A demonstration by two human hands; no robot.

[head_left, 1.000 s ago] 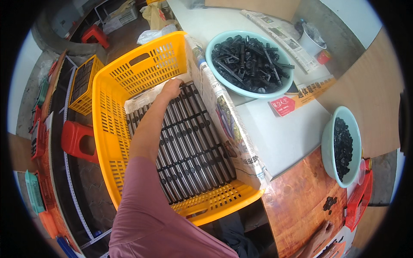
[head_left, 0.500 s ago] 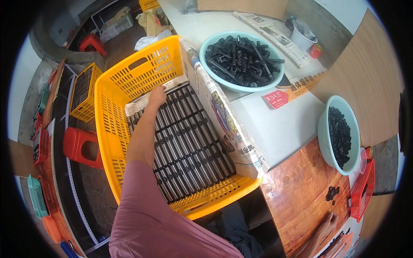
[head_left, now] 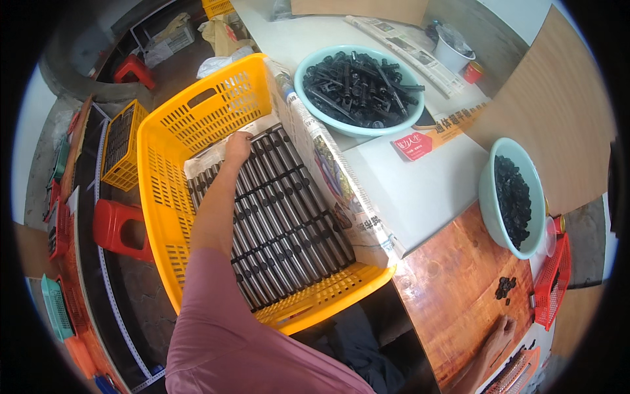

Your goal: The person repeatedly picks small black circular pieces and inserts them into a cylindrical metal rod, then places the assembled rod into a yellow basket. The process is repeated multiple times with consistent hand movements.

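My left arm reaches into a yellow plastic basket (head_left: 152, 197). At its far end, my left hand (head_left: 237, 146) is closed, fingers curled down over the top of the metal tubes (head_left: 279, 217). The hand itself hides whatever its fingers grip. These tubes are shiny steel with black ends and black bumps, laid side by side in several rows. Newspaper (head_left: 338, 177) lines the basket's right wall. Over on the wooden table at lower right, my right hand (head_left: 501, 333) rests with fingers curled together, their inner side hidden. A small pile of black pieces (head_left: 504, 287) lies just beyond it.
A pale blue basin (head_left: 308, 108) of black tubular parts stands on the white table, beyond the basket's right side. Another basin (head_left: 487, 197) with small black pieces is at right, beside a red basket (head_left: 550, 285). Red stools (head_left: 108, 226) and a smaller yellow crate (head_left: 121, 174) stand left.
The whole view has shifted slightly, so everything sits a little further left. My left hand stays at the far end of the tubes; my right hand has hardly moved.
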